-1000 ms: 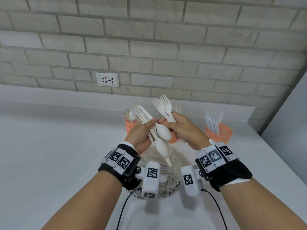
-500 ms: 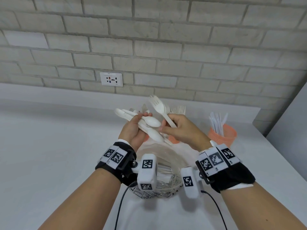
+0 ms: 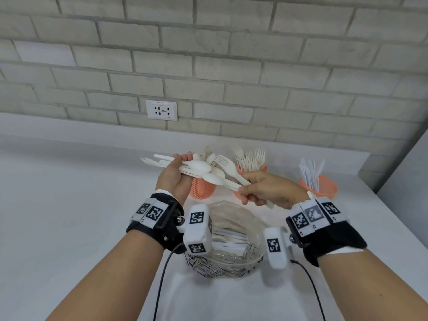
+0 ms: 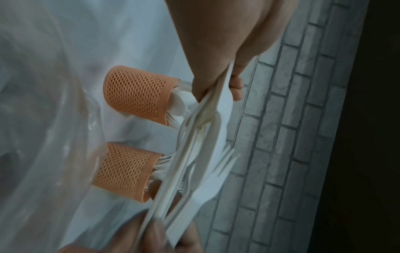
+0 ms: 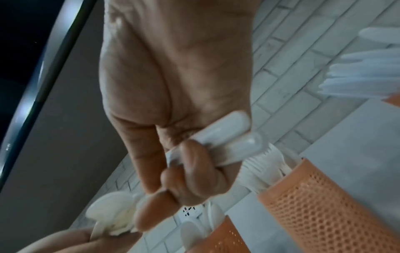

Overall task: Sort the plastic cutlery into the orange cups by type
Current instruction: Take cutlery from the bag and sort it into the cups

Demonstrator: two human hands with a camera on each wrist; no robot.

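Note:
My left hand (image 3: 181, 164) grips a bundle of white spoons and knives (image 3: 199, 169), held almost level above the left orange cup (image 3: 201, 188), which holds spoons. My right hand (image 3: 246, 193) curls round the handles of white forks (image 3: 225, 163), whose tines point up-left beside the bundle. The middle orange cup (image 3: 240, 169) holds forks and is partly hidden behind my right hand. The right orange cup (image 3: 320, 185) holds knives. In the left wrist view the bundle (image 4: 207, 137) crosses over two mesh cups (image 4: 134, 101). The right wrist view shows my fingers (image 5: 194, 164) wrapped round fork handles (image 5: 229, 137).
A clear plastic bag (image 3: 234, 242) with more white cutlery lies on the white counter (image 3: 69, 216) right below my wrists. A brick wall with a socket (image 3: 161, 110) stands behind the cups. A grey panel (image 3: 407, 181) borders the counter at the right.
My left hand has tipped the spoon and knife bundle from upright to nearly level, pointing left. My right hand has drawn the forks rightward and lower, away from the bundle.

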